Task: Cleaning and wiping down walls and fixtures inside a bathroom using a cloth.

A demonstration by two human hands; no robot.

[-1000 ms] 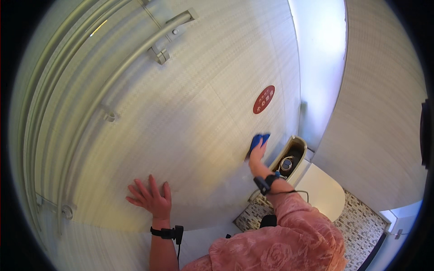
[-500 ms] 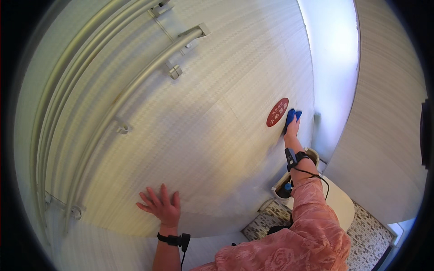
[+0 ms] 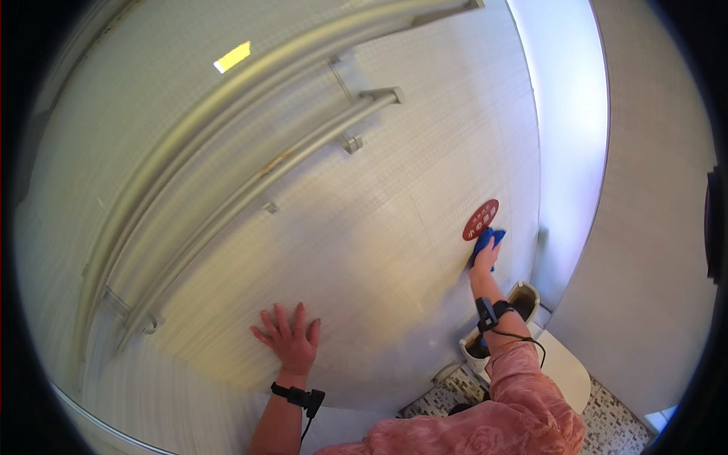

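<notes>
My left hand lies against the pale wall panel with its fingers spread, holding nothing. Farther right, my right hand grips a blue cloth and presses it to the same panel. The cloth touches or nearly touches the lower edge of a red oval sticker. Part of the cloth is hidden by my fingers.
Metal towel rails run along the wall at upper left, with a hook beneath. Below my right forearm are a white toilet and a pale bin. Mosaic tiles cover the floor. A bright frosted pane stands at right.
The view has tilted, bringing more of the upper wall and rails in. My right hand and the cloth have moved down from beside the sticker to its lower edge. My left hand remains spread.
</notes>
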